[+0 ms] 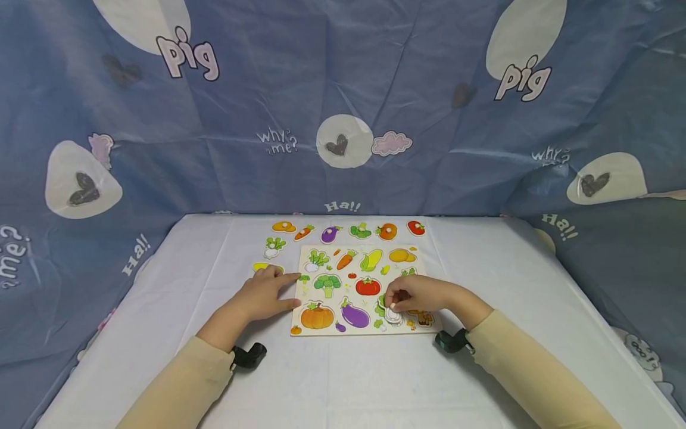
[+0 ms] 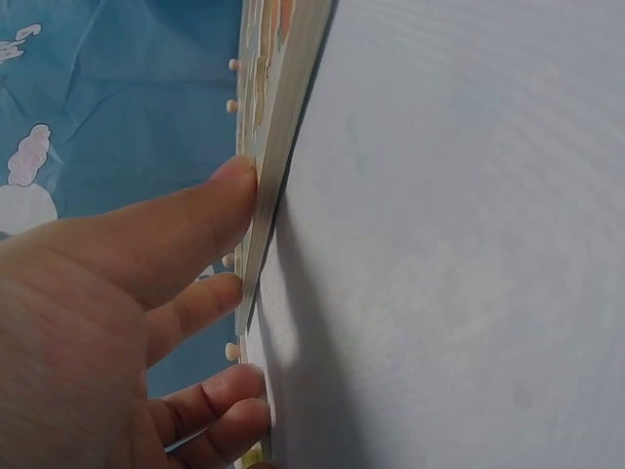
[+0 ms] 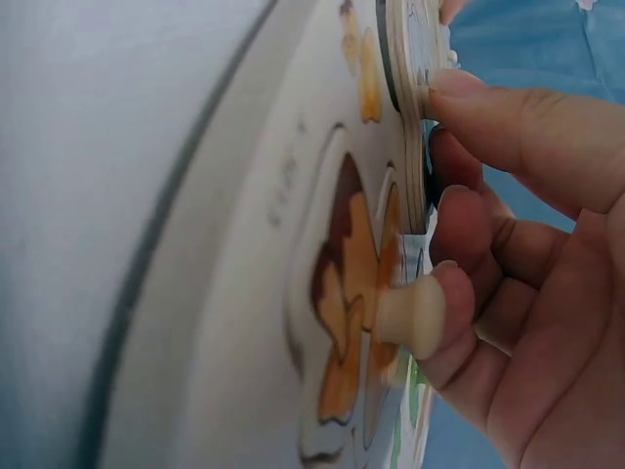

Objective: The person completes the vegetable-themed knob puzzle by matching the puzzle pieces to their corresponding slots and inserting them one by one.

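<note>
A wooden vegetable puzzle board [image 1: 348, 325] lies on the white-covered table. My left hand [image 1: 262, 295] steadies its left edge, with thumb and index finger spread out straight; in the left wrist view, the thumb [image 2: 210, 220] presses on the board's side. Over the lower right of the board, my right hand [image 1: 420, 293] pinches a white vegetable puzzle piece [image 1: 393, 317] between thumb and fingers. That piece [image 3: 415, 127] sits tilted and raised above the board surface in the right wrist view. Just beside it is a brown mushroom piece [image 3: 342, 293] with a wooden knob, set in its slot.
Loose knobbed pieces line the far side of the board: potato [image 1: 283, 227], carrot [image 1: 303, 232], eggplant [image 1: 330, 234], broccoli [image 1: 361, 230], pumpkin [image 1: 386, 231] and tomato [image 1: 415, 228]. A radish piece [image 1: 274, 246] and a yellow piece [image 1: 261, 267] lie at the left. Behind hangs a blue printed cloth [image 1: 343, 77].
</note>
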A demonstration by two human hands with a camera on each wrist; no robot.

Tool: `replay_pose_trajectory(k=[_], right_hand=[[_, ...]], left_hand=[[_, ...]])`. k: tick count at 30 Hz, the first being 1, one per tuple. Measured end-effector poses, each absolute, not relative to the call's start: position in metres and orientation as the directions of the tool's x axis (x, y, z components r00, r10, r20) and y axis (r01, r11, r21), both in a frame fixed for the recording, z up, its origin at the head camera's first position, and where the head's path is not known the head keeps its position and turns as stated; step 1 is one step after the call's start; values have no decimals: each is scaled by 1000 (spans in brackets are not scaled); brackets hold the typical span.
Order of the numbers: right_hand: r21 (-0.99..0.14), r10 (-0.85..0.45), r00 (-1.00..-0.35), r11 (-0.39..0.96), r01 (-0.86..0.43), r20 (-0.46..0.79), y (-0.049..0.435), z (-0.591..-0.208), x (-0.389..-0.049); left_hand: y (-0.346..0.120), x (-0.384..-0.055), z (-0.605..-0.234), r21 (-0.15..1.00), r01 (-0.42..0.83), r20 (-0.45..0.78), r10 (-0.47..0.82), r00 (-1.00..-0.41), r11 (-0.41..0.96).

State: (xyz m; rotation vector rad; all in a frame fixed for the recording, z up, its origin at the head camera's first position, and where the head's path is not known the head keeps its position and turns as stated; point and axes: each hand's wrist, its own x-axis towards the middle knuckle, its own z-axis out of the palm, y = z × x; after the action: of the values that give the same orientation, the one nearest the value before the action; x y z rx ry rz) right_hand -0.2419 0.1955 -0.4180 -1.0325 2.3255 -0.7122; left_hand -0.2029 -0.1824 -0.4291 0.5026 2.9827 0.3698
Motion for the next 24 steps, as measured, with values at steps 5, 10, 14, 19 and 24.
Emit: replay_pose_trajectory(k=[5, 10, 14, 19, 24], right_hand=[[-621, -770, -600, 583, -523, -217, 194, -419, -241], [-628, -763, -614, 583, -516, -202, 193, -420, -239], [-617, -748, -636, 595, -515, -190, 192, -419, -237], [-585, -709, -679, 638, -500, -192, 190, -418, -237], [-578, -686, -699, 659, -481, -201, 188, -419, -236]], left_hand=[[-182, -203, -429, 250, 307, -56, 330, -942, 918], [-181, -203, -429, 251, 306, -60, 330, -942, 918], [-181, -202, -427, 253, 308, -62, 333, -941, 917], [-181, -202, -426, 250, 313, -61, 337, -939, 916], [-181, -202, -424, 253, 308, -62, 333, -941, 917]])
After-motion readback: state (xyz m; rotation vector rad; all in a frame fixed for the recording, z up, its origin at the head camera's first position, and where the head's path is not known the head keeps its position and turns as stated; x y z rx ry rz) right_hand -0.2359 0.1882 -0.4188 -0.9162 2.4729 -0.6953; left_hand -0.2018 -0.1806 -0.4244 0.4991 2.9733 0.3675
